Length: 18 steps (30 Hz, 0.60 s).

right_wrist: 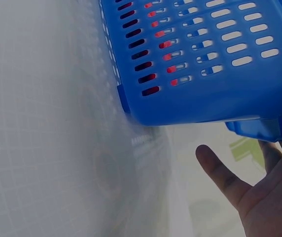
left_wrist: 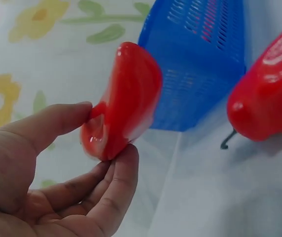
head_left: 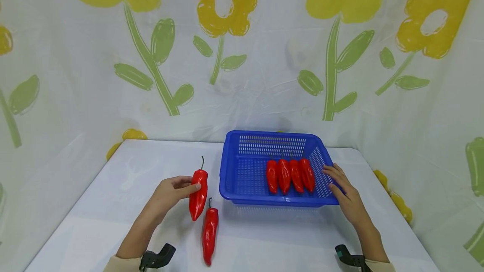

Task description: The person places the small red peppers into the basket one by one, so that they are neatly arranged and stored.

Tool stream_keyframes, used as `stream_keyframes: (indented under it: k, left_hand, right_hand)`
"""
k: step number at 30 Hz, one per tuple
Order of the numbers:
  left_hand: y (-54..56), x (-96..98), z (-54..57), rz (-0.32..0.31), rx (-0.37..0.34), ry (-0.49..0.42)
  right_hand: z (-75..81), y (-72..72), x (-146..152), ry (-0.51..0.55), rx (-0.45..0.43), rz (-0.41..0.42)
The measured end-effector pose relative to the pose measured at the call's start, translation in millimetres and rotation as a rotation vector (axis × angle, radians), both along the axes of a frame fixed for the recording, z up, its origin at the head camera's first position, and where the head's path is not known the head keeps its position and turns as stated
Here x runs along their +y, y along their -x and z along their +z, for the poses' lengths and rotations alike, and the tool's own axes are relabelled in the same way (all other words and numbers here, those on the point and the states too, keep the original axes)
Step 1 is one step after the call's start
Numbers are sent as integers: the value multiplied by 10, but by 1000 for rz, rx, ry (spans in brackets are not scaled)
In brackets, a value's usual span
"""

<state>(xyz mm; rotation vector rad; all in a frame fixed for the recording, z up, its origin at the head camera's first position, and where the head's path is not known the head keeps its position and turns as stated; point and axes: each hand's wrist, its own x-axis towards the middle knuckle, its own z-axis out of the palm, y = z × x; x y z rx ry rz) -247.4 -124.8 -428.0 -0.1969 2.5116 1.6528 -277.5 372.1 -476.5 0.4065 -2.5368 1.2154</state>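
Observation:
My left hand [head_left: 172,194] pinches a glossy red chili pepper [head_left: 198,200] between thumb and fingers, its dark stem pointing up. In the left wrist view this pepper [left_wrist: 133,94] is seen end-on. Beneath and slightly right of it, another red chili pepper [head_left: 209,235] lies on the table, stem away from me. To the right stands a blue plastic basket [head_left: 272,200], with several red chili peppers [head_left: 290,175] side by side in its right half. My right hand [head_left: 349,200] rests its fingers on the basket's right rim; in the right wrist view the thumb [right_wrist: 222,175] stands apart from the basket wall.
The white table [head_left: 272,242] ends at a back edge just behind the basket. A flower-printed white curtain [head_left: 264,95] hangs around the back and both sides. Each wrist wears a dark strapped device, such as the left one [head_left: 156,257].

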Motion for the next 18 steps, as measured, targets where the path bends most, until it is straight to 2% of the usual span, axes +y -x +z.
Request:
stream_keyframes:
  k: [5,10,12,18]
  left_hand:
    - [68,73,133,-25,16,-19]
    - [168,114,253,-48,33,29]
    - [214,124,289,-55,38,45]
    - [336,205,351,-86,47,16]
  right_hand:
    - [-19,-1,-9,-2,5,-4]
    - [-31,1,-21,-7,-1,-1]
    - [-24,1,-21,-5,-1,3]
    - [-2,1,0,3,6,14]
